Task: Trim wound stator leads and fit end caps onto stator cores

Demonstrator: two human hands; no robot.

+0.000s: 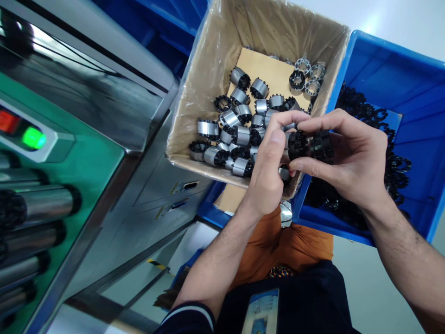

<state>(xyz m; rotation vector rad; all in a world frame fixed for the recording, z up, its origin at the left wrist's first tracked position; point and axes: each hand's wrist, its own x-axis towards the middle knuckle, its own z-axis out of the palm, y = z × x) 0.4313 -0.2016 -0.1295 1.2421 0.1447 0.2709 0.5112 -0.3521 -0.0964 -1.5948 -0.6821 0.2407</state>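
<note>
My left hand is closed around a short silver metal cylinder, mostly hidden by the fingers, with a black toothed ring at its right end. Another black toothed plastic ring sits within my right hand, whose thumb and forefinger reach over to the first ring. Both hands meet above the right front edge of a plastic-lined carton. In it lie many silver cylinders with black toothed ends, jumbled together, some on a cardboard sheet.
Right of the carton stands a blue bin with a heap of loose black rings. At left, a green machine surface carries a row of similar cylinders, beside a lit green button. More blue bins stand behind.
</note>
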